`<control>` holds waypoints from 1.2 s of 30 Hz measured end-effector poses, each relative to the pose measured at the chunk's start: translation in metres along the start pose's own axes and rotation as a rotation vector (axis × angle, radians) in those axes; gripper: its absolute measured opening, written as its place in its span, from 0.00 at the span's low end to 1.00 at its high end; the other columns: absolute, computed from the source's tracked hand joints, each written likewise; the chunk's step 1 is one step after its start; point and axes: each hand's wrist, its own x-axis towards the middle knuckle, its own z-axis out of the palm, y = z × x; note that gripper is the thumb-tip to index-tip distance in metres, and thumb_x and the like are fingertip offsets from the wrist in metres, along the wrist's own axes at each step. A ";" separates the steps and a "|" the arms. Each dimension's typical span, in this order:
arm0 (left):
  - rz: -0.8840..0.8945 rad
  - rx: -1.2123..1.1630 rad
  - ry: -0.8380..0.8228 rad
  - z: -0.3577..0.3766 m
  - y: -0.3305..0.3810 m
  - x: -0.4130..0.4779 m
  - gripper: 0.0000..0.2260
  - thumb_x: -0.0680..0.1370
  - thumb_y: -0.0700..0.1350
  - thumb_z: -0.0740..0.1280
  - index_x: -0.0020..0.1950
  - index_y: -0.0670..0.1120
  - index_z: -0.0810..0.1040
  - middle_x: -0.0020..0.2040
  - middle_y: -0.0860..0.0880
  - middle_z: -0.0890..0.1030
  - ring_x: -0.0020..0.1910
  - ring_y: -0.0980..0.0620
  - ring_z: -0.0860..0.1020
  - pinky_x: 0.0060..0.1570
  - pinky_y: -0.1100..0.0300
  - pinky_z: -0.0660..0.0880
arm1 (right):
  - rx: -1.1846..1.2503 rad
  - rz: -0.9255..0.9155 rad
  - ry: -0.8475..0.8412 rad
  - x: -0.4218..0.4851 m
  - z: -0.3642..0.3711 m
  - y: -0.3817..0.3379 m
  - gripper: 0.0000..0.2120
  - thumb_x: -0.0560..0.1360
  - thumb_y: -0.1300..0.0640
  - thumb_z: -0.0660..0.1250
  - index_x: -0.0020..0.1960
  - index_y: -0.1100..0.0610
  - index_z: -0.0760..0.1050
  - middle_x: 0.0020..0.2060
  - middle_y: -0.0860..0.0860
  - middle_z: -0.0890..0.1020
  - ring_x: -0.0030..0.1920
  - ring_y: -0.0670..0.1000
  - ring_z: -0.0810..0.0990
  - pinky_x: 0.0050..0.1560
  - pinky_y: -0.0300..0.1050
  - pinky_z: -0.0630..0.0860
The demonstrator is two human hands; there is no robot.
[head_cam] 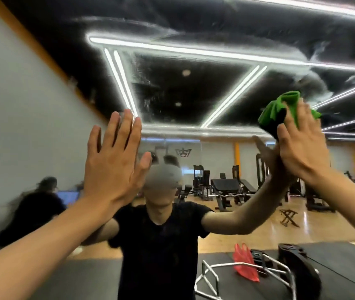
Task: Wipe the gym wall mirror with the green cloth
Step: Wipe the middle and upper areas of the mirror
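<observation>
Two flat hands are laid on the glass gym wall mirror (194, 89): left hand (114, 167) bare, crumpled green cloth (278, 107) pressed under right hand (302, 148); hazy streaks (172, 33) above seem unwiped.

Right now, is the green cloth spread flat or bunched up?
Bunched: the cloth shows crumpled folds under the flat right hand against the mirror.

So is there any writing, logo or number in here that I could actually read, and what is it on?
No legible words or numbers anywhere.
Emblem on the far wall, seen in the mirror: a shape only, no readable letters.
Laptop screen: lit but blurred.
Weight plate: any markings are too small to read.
</observation>
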 end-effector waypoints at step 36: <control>-0.017 -0.217 0.028 -0.008 0.001 -0.003 0.31 0.85 0.58 0.49 0.85 0.45 0.61 0.86 0.43 0.59 0.85 0.42 0.54 0.82 0.39 0.50 | 0.235 -0.205 -0.003 0.022 0.034 -0.249 0.35 0.81 0.32 0.36 0.85 0.43 0.45 0.85 0.53 0.39 0.83 0.54 0.33 0.81 0.59 0.32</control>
